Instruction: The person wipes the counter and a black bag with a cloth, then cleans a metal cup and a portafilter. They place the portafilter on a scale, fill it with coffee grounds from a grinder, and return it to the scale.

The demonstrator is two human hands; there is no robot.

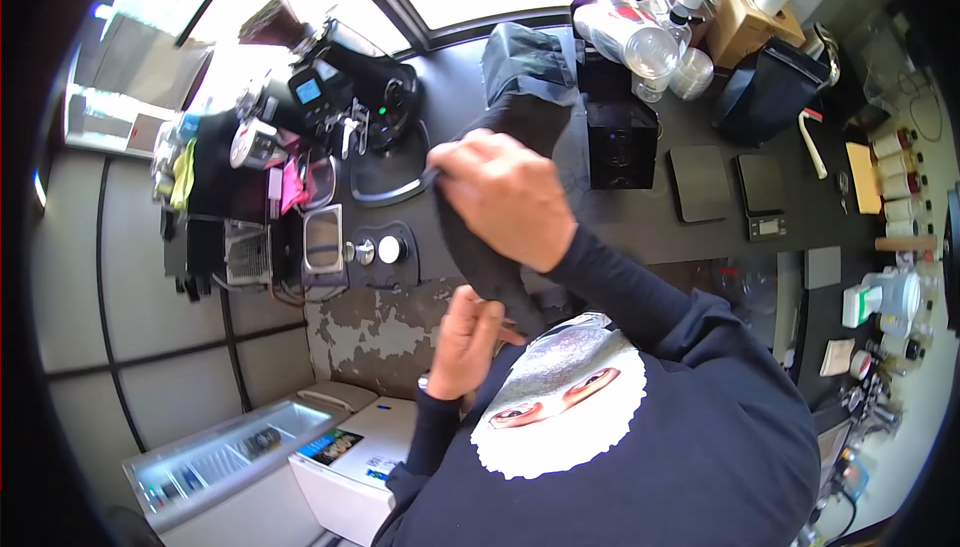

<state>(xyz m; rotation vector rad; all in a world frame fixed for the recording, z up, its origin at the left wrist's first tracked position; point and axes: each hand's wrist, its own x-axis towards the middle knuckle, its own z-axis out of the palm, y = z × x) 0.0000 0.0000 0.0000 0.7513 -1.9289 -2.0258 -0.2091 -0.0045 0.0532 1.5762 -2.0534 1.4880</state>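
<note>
A long piece of black cloth [482, 252] hangs in front of my dark shirt, below the counter's front edge. My right hand [505, 197] is closed on its upper part, with the fingertips pinched at the cloth's left edge. Lower down and to the left, my left hand [467, 340] has its fingers pressed together at the cloth's lower part, near my chest. Beyond my right hand, more dark material [525, 119] lies on the counter beside a crumpled dark, shiny bag [520, 62]. The hands do not touch each other.
Left on the counter [630, 222] stand a black grinder [385, 97], a steel tray [323, 237] and a tamper [392, 249]. To the right are a black box [620, 142], clear cups [650, 52], a scale [762, 197] and a dark bag [765, 92]. An open-topped freezer [220, 452] stands lower left.
</note>
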